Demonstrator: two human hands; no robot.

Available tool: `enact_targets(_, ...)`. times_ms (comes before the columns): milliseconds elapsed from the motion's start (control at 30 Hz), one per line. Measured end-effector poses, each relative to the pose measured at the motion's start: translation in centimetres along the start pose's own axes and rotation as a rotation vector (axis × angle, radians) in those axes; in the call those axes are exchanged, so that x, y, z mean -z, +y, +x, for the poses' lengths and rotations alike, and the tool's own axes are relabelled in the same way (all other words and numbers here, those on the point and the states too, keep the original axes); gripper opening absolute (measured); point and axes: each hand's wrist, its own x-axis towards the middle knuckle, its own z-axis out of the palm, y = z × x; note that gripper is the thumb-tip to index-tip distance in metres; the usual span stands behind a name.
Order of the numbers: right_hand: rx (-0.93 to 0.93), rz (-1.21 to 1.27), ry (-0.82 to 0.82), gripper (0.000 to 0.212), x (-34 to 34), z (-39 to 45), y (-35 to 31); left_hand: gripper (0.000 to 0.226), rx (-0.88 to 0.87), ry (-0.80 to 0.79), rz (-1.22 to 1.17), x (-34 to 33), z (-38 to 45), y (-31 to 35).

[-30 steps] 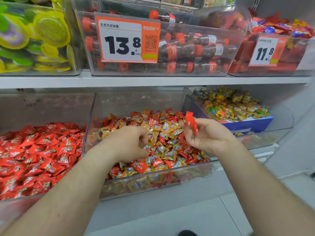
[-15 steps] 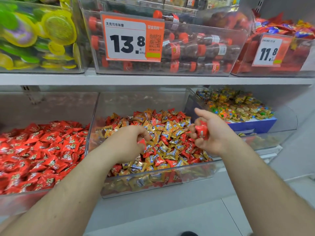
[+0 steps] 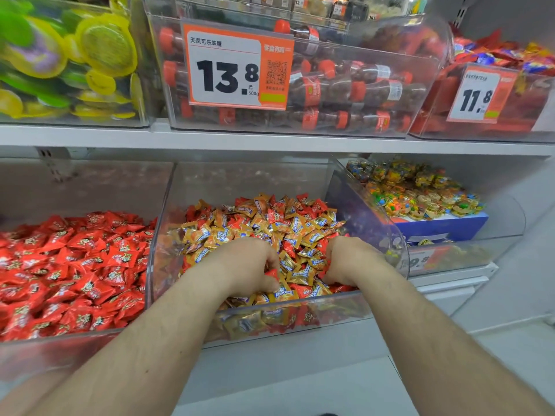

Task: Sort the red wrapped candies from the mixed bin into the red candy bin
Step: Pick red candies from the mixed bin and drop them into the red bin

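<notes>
While many red wrapped candies still lie among gold ones in the mixed bin, sorting looks far from done. Both hands are down in its front half: the left hand curls round 1 red candy; the right hand is curled, contents hidden. The red candy bin sits just left on the shelf, well filled.

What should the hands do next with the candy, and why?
Probably lift the left hand and carry its red candy left to the red candy bin. That hand pinches a red wrapper while both hands are down in the mixed bin. What the right hand holds is hidden.
</notes>
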Motion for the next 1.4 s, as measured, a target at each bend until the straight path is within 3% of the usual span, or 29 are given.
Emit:
enact_targets(67, 0.023, -0.006, -0.01, 0.024, 0.1, 0.1, 0.0, 0.019, 0.012, 0.063, -0.07, 0.6, -0.3, -0.3)
enact_targets(133, 0.055, 0.121, -0.036, 0.029, 1.0, 0.0, 0.6, 0.025, 0.062, 0.21, -0.37, 1.5, -0.7, -0.4)
enact_targets(233, 0.111, 0.645, -0.099, 0.036, 2.8, -1.1, 1.5, 0.019, 0.158, 0.331, -1.113, 2.9, -1.1, 0.1)
enact_targets(300, 0.103, 1.067, -0.165, 0.034, 3.5, -2.0, 1.7, 0.013, 0.206, 0.348, -1.323, 3.2, -1.2, 0.5)
enact_targets(333, 0.092, 1.245, -0.187, 0.031, 3.6, -2.2, 1.6, 0.018, 0.231, 0.349, -1.25, 3.1, -1.1, 0.6)
enact_targets(367, 0.076, 1.398, -0.205, 0.027, 3.7, -2.3, 1.6, 0.023, 0.244, 0.344, -1.02, 2.8, -0.9, 0.5)
enact_targets(467, 0.002, 1.702, -0.239, 0.013, 3.6, -2.2, 1.5, 0.025, 0.142, 0.236, -0.119, 1.6, -0.5, 0.3)
enact_targets(533, -0.038, 1.782, -0.23, 0.009, 3.6, -2.3, 1.7, 0.023, 0.106, 0.072, 0.114, 1.0, -0.5, 0.8)
enact_targets(633, -0.026, 1.648, -0.108, 0.01, 3.7, -2.4, 2.2, 0.039, 0.168, -0.053, 0.309, 0.4, 0.0, 1.2)
enact_targets(733, 0.118, 0.981, 0.008, 0.01, 3.4, -2.4, 2.6, 0.035, 0.241, -0.001, 0.376, -0.5, 0.9, 1.0)
enact_targets(833, 0.177, 0.416, -0.027, 0.015, 2.8, -2.4, 2.5, 0.029, 0.295, 0.063, 0.425, -1.3, 1.4, 1.0)
enact_targets(900, 0.181, 0.433, -0.039, 0.024, 2.5, -2.6, 2.1, 0.025, 0.299, 0.128, 0.395, -1.3, 1.3, 0.8)
enact_targets(1033, 0.067, 1.039, -0.096, 0.02, 2.9, -3.2, 1.2, 0.016, 0.183, 0.307, 0.011, 0.0, 0.6, 0.4)
enact_targets(1167, -0.064, 1.595, -0.348, 0.027, 3.8, -3.6, -0.1, 0.021, 0.182, 0.361, -0.87, 1.9, -1.4, 1.1)
enact_targets(1267, -0.041, 1.779, -0.471, 0.038, 4.2, -4.2, -1.1, 0.022, 0.204, 0.325, -1.342, 3.1, -3.0, 0.7)
enact_targets(1400, -0.025, 1.866, -0.542, 0.043, 4.5, -4.8, -2.8, 0.017, 0.205, 0.317, -1.62, 4.4, -5.4, -0.6)
